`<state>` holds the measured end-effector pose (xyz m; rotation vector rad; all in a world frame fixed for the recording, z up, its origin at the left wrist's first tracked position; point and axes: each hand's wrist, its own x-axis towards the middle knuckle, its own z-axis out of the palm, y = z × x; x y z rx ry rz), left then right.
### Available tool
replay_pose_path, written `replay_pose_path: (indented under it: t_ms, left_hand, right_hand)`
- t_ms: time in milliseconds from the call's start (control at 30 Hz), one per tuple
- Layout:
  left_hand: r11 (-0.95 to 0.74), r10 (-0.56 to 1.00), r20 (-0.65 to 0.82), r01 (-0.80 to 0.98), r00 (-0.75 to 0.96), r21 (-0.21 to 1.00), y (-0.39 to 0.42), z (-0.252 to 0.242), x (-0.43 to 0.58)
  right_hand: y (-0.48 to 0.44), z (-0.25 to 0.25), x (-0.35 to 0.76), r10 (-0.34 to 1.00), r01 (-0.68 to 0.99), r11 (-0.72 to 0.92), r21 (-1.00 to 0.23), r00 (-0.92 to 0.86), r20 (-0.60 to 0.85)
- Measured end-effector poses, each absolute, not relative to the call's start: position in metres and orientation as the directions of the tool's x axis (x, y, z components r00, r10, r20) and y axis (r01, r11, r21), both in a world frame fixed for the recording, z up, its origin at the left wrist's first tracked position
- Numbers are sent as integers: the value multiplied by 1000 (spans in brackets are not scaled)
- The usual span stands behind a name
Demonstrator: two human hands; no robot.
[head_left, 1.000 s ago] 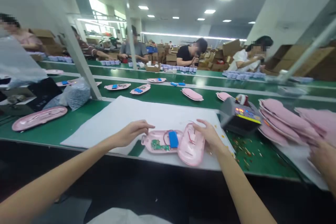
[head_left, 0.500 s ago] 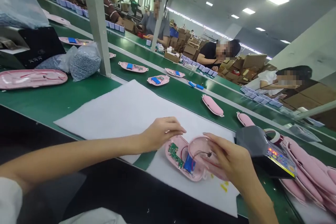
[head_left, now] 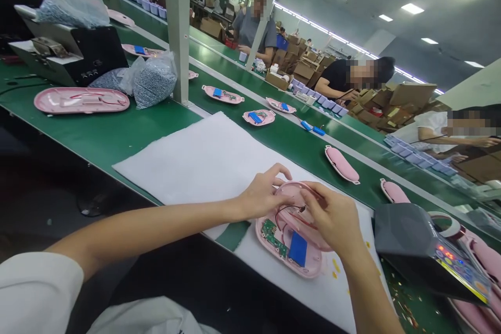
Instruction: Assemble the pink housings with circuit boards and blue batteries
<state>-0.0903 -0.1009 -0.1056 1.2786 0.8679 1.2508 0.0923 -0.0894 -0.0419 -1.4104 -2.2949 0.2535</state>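
Fingers [head_left: 282,173] of the left hand [head_left: 260,195] and right hand [head_left: 332,219] curl, pinching, on the rim of a tilted pink plastic shell [head_left: 301,203], held just above a pink base [head_left: 309,265] carrying a green circuit board [head_left: 273,237] and blue battery [head_left: 297,249], on a white foam sheet [head_left: 188,162].

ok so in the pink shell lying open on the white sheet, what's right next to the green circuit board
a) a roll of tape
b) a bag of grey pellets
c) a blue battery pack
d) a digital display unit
C: the blue battery pack lies in the lower pink shell, directly beside the green circuit board.
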Motion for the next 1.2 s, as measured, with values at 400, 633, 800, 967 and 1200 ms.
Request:
replay_pose_path:
  t_ms: [400,633,800,967,1200]
  left_hand:
    - [-94,947,84,17,310,995,-101,-103,-93]
    - [-211,923,191,24,335,977,-99,-103,-96]
    - [-73,915,42,64,401,995,-95,-102,-96]
    - [230,869,-200,-12,453,973,-85,-103,-94]
    - [282,917,-267,-8,298,959,-94,-97,-82]
  right_hand:
    - [-84,-59,88,871,901,404,-158,-326,368]
    - [-83,-55,85,846,840,500,-211,-422,327]
    - [-92,-56,111,850,706,519,-482,-368,377]
    - [-115,-96,224,656,290,79,-954,705,269]
    - [-149,-79,396,638,315,-112,-942,750,175]
